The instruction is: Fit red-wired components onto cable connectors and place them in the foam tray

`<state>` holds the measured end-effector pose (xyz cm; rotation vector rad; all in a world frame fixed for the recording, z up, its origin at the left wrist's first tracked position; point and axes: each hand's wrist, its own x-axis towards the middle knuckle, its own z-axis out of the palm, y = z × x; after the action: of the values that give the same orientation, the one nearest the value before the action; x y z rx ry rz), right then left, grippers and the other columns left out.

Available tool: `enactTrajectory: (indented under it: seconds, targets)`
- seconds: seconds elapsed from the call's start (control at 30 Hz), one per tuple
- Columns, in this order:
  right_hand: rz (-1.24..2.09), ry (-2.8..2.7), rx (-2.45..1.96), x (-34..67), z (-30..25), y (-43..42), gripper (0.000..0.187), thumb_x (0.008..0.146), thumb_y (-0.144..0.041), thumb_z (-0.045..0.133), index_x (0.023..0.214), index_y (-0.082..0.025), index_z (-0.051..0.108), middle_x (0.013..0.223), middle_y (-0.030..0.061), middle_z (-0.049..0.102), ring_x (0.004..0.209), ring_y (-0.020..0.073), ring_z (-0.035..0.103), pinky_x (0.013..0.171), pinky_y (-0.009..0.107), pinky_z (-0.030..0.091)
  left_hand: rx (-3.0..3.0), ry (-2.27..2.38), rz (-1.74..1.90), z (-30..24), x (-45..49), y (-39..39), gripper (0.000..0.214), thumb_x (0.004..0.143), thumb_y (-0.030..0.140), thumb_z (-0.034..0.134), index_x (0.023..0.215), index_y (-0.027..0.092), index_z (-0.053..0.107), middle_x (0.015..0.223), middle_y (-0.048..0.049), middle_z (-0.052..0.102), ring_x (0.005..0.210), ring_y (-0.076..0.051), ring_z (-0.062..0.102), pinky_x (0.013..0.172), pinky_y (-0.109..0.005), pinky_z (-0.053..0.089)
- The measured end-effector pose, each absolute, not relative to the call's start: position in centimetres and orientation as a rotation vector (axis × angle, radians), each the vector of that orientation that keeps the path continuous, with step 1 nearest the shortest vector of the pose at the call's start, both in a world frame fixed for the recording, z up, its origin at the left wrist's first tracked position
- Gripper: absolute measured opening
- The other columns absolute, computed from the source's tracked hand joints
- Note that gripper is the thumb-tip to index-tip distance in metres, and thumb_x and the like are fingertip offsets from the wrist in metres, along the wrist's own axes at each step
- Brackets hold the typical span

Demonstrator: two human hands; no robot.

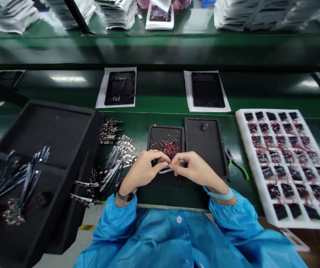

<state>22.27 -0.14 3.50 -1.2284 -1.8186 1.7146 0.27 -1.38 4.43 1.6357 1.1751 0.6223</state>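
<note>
My left hand (143, 168) and my right hand (194, 168) meet over the near part of a shallow black tray (152, 131). Thumb and forefinger of each are pinched together, and the fingertips almost touch. A tiny pale piece shows between them, too small and too covered to name. Just beyond my fingers, a pile of small parts with red wires (171, 146) lies in that tray. To the left, flat ribbon-like strips with metallic ends (118, 158) are spread in a fan on the green bench.
At right stand a second black tray (206, 149) with a small black piece (205, 127), green-handled cutters (239, 167) and a white foam tray (260, 175) of wired black parts. Large black bins (45, 119) fill the left. Two tablet-like panels (121, 87) (208, 89) lie on the bench behind.
</note>
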Motion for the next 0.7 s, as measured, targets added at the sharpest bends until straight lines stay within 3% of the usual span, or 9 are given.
enactTrajectory:
  seconds: [0.4, 0.7]
  targets:
    - [1.798, -1.760, -1.172, 22.48, 3.61, -0.02, 0.018, 0.095, -0.035, 0.071, 0.091, -0.017, 0.074, 0.078, 0.0032, 0.078, 0.074, 0.0171, 0.072, 0.073, 0.028, 0.053, 1.548, 1.122, 0.618, 4.25, -0.15, -0.96, 0.008, 0.090, 0.019, 0.071, 0.091, 0.020, 0.079, 0.088, -0.0020, 0.079, 0.083, -0.018, 0.070, 0.079, -0.030, 0.049]
    - [1.876, -1.700, -1.118, 22.68, 3.73, 0.00, 0.026, 0.094, -0.041, 0.073, 0.093, -0.016, 0.075, 0.078, 0.0047, 0.079, 0.074, 0.0174, 0.072, 0.071, 0.028, 0.053, 1.438, 1.045, 0.653, 3.69, -0.35, -0.84, 0.006, 0.087, 0.021, 0.075, 0.089, 0.017, 0.079, 0.081, -0.0048, 0.078, 0.076, -0.018, 0.069, 0.073, -0.030, 0.051]
